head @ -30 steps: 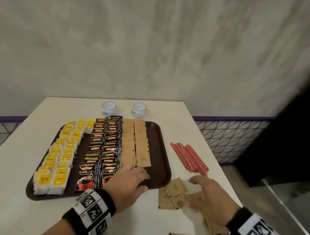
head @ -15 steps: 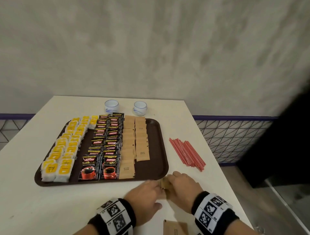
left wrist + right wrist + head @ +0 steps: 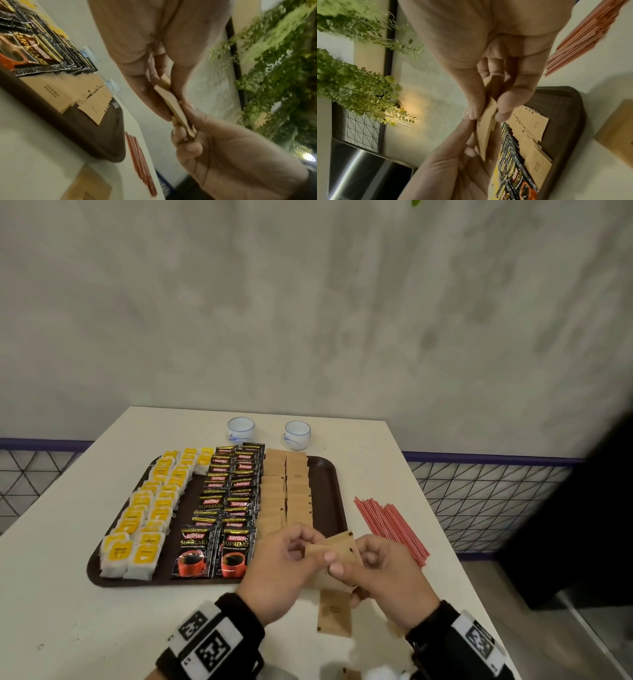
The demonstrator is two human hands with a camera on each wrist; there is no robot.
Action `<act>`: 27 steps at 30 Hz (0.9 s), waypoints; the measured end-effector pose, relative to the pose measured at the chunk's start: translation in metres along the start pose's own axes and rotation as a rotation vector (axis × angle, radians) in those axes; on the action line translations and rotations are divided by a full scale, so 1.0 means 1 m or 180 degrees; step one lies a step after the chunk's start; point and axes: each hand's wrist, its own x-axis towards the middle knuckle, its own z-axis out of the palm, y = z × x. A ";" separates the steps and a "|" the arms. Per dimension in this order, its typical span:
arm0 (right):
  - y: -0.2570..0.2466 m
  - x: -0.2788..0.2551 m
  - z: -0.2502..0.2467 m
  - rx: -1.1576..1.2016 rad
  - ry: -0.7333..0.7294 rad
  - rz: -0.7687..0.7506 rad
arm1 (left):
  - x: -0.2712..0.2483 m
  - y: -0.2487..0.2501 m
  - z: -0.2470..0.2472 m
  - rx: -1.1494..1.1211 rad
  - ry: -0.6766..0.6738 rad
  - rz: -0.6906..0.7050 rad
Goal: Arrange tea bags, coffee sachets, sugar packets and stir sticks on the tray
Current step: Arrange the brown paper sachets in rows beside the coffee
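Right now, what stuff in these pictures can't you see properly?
- Head view: how many brown sugar packets the left hand and right hand pinch; fingers cover them.
- Head view: the near right corner of the tray, behind the hands.
- Head view: print on the loose sugar packet on the table, too small.
- Left wrist view: the red stir sticks, blurred.
- Head view: white things at the bottom edge, cut off.

Left grip (image 3: 281,563) and right grip (image 3: 380,573) apparently pinch together, fingers curled, raised.
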 end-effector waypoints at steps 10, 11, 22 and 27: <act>-0.010 0.020 0.006 0.0109 -0.0067 0.0180 | 0.008 0.004 -0.043 -0.0039 0.0301 -0.0068; -0.011 0.023 0.006 -0.0004 -0.0029 0.0203 | 0.008 0.003 -0.048 -0.0034 0.0360 -0.0081; 0.004 0.099 0.020 -0.1056 0.0409 0.0742 | 0.014 -0.014 -0.091 0.0077 0.0684 -0.0061; 0.023 0.131 0.035 -0.1080 0.0559 0.1274 | 0.016 -0.017 -0.101 0.0019 0.0741 -0.0069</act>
